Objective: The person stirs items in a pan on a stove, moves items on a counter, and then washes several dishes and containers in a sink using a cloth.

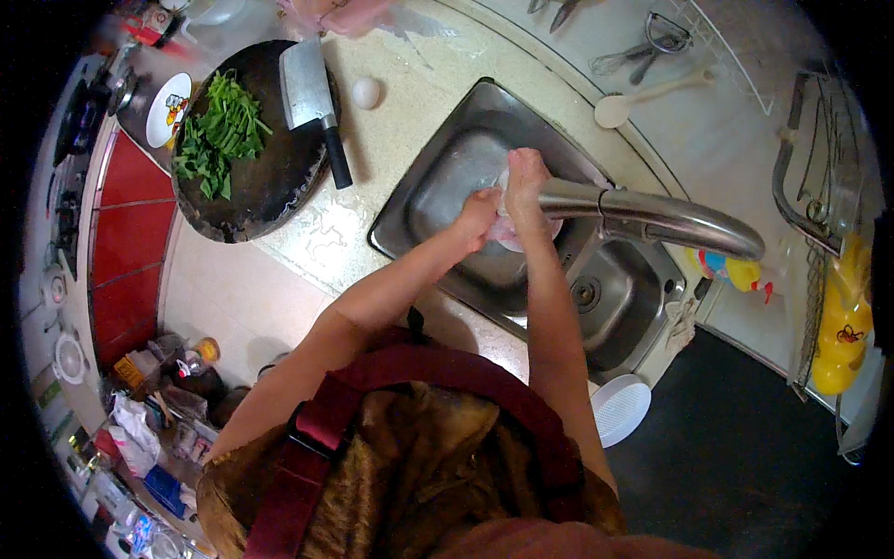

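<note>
Both hands are over the left basin of a stainless-steel double sink (447, 178), below the mouth of a curved metal tap (670, 213). My left hand (480, 213) grips the near-left side of a pale, pink-tinged rounded item (508, 236). What the item is cannot be made out; my arm and hand cover part of it. My right hand (526, 178) is bent in over the same item, right beside the tap's mouth. Its fingers are largely hidden, so its hold is unclear.
Left of the sink, a round dark chopping board (279, 189) bears chopped leafy greens (223, 133) and a cleaver (307, 87), its handle overhanging the edge. An egg (365, 92) lies close by. A white strainer (621, 410) sits beside the right basin (614, 307). Utensils hang along the wall.
</note>
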A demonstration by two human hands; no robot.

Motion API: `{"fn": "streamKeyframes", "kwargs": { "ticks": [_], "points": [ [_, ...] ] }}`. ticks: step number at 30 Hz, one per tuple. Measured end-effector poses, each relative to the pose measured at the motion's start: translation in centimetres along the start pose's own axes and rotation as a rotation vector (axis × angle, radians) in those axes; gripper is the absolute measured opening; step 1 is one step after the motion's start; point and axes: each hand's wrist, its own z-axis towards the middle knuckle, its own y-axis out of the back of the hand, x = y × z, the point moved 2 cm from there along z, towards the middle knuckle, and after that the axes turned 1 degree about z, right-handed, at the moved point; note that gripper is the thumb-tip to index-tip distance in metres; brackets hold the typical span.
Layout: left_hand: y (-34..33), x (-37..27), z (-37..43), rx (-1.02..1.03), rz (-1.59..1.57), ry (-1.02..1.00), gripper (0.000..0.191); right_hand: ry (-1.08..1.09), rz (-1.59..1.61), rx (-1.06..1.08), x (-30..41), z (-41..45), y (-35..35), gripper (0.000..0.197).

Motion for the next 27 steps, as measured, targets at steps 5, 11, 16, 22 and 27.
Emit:
{"fn": "streamKeyframes", "kwargs": {
  "ticks": [5, 11, 16, 22, 27],
  "points": [
    [-1.4, -0.1, -1.4, -0.069, 0.066, 0.033, 0.026, -0.175, 0.096, -0.118, -0.5, -0.3, 0.9, 0.022],
    [0.7, 1.6, 1.7, -0.172, 0.052, -0.096, 0.019, -0.238, 0.214, 0.024, 0.6, -1.3, 1.8, 0.026],
    [-1.3, -2.2, 0.0, -0.219, 0.203, -0.119, 0.021, 0.095, 0.409, -0.239, -0.1, -4.0, 2.8, 0.036],
    [-0.9, -2.5, -0.6, -0.267, 0.290, -0.079, 0.020, 0.176, 0.166, -0.140, -1.6, -4.2, 1.0, 0.031],
    [-1.6, -2.1, -1.5, -0.311, 0.249, -0.102, 0.020, 0.023, -0.042, -0.102, -1.5, -3.8, 1.1, 0.035]
  ]
}}
